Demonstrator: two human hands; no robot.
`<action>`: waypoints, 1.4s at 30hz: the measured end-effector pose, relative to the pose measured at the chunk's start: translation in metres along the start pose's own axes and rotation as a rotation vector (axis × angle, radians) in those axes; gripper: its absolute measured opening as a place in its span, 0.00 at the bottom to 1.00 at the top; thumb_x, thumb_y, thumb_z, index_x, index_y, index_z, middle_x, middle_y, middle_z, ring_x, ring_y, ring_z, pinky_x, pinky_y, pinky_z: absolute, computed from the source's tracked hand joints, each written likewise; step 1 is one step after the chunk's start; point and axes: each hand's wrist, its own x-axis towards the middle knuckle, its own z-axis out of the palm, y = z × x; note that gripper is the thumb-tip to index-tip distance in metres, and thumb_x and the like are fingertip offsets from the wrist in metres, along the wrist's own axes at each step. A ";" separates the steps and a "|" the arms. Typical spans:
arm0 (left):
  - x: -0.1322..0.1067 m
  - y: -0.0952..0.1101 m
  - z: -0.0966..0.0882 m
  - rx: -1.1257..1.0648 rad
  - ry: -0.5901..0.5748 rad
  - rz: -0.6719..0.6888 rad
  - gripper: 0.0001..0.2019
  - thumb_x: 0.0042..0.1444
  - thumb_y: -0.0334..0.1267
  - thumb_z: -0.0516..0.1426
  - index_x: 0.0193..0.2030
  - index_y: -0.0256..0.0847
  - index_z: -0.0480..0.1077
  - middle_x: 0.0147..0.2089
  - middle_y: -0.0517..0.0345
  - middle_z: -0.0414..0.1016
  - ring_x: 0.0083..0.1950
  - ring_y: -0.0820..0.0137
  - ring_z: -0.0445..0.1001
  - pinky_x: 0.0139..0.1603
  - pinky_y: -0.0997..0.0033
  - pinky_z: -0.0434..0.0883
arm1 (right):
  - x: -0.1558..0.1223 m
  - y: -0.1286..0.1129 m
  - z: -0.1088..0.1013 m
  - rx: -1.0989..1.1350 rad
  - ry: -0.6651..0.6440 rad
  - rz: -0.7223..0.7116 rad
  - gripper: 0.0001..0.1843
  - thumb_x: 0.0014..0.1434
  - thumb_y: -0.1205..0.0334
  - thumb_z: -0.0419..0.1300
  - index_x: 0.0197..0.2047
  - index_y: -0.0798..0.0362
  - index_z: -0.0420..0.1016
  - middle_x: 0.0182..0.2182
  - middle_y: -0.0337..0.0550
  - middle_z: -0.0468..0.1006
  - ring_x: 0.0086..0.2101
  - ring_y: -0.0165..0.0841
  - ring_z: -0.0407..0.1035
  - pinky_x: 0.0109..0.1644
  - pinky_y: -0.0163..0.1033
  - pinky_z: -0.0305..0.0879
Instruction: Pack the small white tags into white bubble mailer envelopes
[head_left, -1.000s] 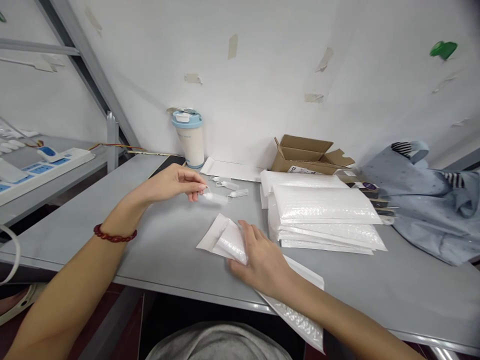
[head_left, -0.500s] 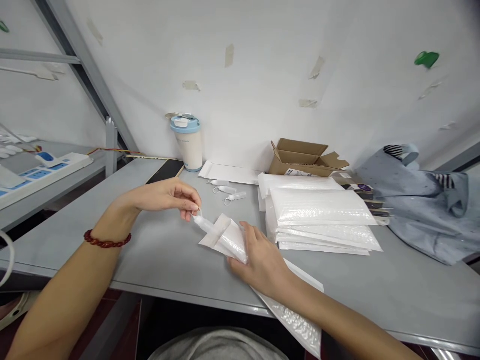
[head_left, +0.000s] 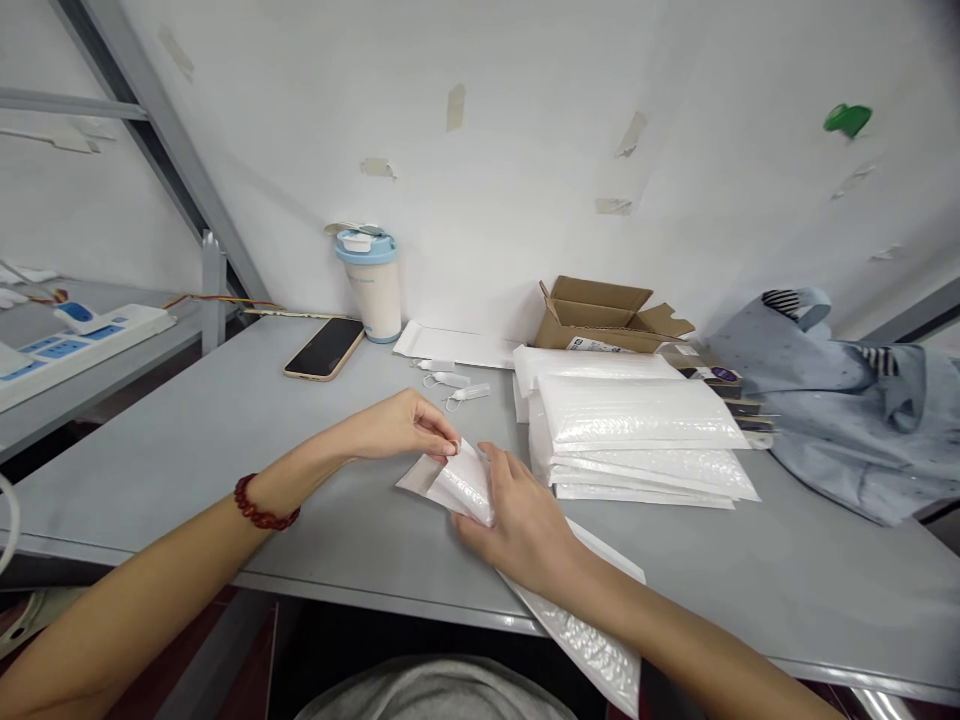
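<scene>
My left hand (head_left: 420, 428) is closed in a pinch at the upper edge of a small white bubble mailer (head_left: 465, 482), near its mouth. My right hand (head_left: 517, 515) wraps around the mailer's other end, fingers along one side and thumb beneath. No bottle shows at the mouth now. Beyond my hands lie several small clear squeeze bottles (head_left: 471, 393) with white tops and thin loops. A second bubble mailer (head_left: 589, 640) lies under my right forearm and hangs over the table's front edge.
A stack of bubble mailers (head_left: 645, 425) lies to the right, before an open cardboard box (head_left: 600, 312). Grey-blue cloth (head_left: 847, 420) is at far right. A phone (head_left: 326, 347) and lidded cup (head_left: 373, 290) stand back left. A power strip (head_left: 90, 345) sits further left.
My left hand has moved right, to the mailer's mouth. The small squeeze bottle it held, partly inside the mailer, is now out of sight. My right hand keeps its grip.
</scene>
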 end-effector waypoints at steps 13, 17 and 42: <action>0.012 -0.022 -0.003 -0.030 0.130 -0.061 0.08 0.41 0.37 0.65 0.28 0.37 0.73 0.26 0.57 0.79 0.31 0.66 0.78 0.35 0.69 0.75 | 0.017 0.014 -0.011 0.087 0.010 0.044 0.15 0.65 0.68 0.44 0.37 0.57 0.72 0.35 0.48 0.74 0.36 0.35 0.69 0.40 0.38 0.61; 0.009 -0.017 0.006 0.081 0.209 -0.075 0.08 0.41 0.37 0.64 0.28 0.37 0.71 0.25 0.57 0.78 0.30 0.65 0.79 0.33 0.69 0.74 | 0.020 0.017 -0.008 0.106 0.067 0.065 0.12 0.62 0.71 0.47 0.33 0.56 0.70 0.33 0.47 0.75 0.33 0.34 0.68 0.35 0.36 0.60; 0.001 0.000 0.017 -0.232 0.006 -0.171 0.16 0.54 0.49 0.57 0.26 0.37 0.71 0.21 0.62 0.67 0.21 0.76 0.61 0.22 0.75 0.56 | 0.022 0.015 -0.002 0.226 0.134 0.132 0.10 0.62 0.69 0.45 0.29 0.50 0.57 0.23 0.40 0.69 0.23 0.31 0.62 0.26 0.35 0.51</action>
